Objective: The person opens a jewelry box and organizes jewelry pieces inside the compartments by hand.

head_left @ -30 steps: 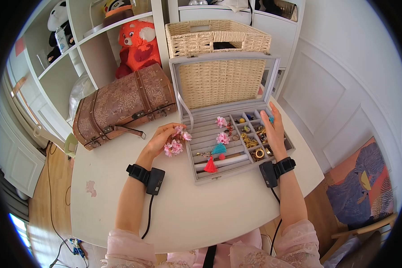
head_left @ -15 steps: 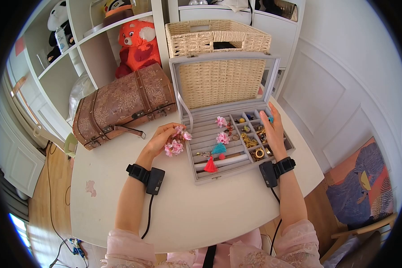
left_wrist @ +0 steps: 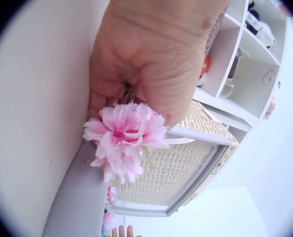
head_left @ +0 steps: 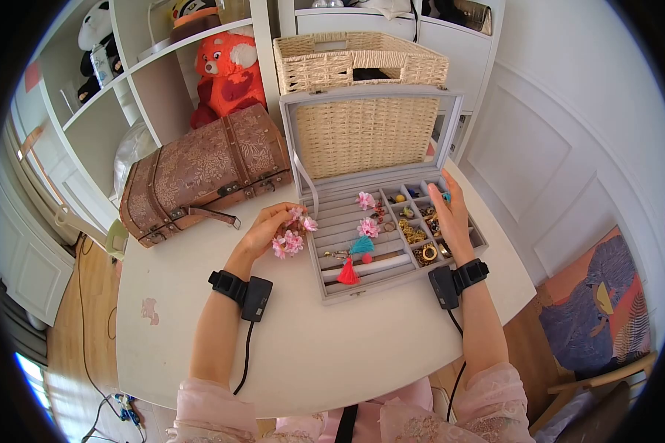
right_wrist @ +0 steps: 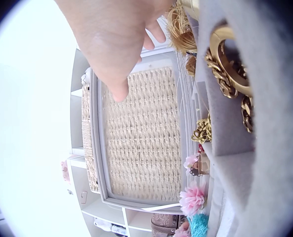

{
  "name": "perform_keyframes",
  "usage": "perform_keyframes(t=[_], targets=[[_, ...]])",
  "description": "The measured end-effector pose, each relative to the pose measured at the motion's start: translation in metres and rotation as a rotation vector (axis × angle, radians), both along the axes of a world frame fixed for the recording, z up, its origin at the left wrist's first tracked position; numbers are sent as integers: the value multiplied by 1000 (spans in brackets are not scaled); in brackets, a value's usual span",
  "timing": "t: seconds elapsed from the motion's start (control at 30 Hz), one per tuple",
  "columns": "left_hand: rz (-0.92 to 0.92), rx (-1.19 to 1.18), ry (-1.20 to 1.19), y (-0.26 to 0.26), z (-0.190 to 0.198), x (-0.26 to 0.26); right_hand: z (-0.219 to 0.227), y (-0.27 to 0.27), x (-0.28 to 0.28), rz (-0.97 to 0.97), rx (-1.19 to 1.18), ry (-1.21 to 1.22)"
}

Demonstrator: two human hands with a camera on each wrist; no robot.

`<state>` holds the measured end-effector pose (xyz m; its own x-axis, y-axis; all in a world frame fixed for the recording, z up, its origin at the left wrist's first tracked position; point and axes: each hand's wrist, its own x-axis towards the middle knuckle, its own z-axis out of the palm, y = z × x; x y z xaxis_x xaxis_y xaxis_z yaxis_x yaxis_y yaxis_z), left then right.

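Flowers (head_left: 287, 244), pink and bunched, are in the left hand (head_left: 262, 230), out at nine o'clock of the grey box (head_left: 384, 285), taking twelve as the side away from the person. From where I stand, hardly anything has changed this past second: the flowers keep to the same spot beside the rim, and nothing inside the box has shifted. The one stir I catch is the right hand (head_left: 457, 221), tipped a touch inward over the box's three o'clock side. To me that reads as a lull, with the work no further on and the bunch not laid in.

The left hand pinches the stem (left_wrist: 128, 91), fingers curled about it; one bloom overlaps the box's edge, though whether it touches I cannot tell. The right hand is spread, thumb well off from the fingers, holding nothing; whether it rests on the box I can't make out.

Inside, two more blossoms (head_left: 369, 228) lie between ten and eleven, a teal tassel (head_left: 362, 246) and a red tassel (head_left: 348, 272) towards eight, a gold chain (head_left: 414, 234) at three. The lid (head_left: 369, 91) stands raised at twelve, before the basket (head_left: 318, 74); the trunk (head_left: 207, 173) sits on the bench (head_left: 347, 347) at ten.
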<state>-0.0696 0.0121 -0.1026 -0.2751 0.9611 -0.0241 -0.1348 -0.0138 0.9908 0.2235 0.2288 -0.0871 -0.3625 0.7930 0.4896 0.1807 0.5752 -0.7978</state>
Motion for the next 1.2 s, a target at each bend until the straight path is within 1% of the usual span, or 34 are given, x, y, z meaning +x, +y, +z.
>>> perform_keyframes(t=[0.3, 1.2], targets=[[-29, 40, -8, 1, -3, -2, 0, -2, 0, 7, -27, -17], [-8, -10, 58, 0, 1, 1, 0, -2, 1, 50, -18, -91]])
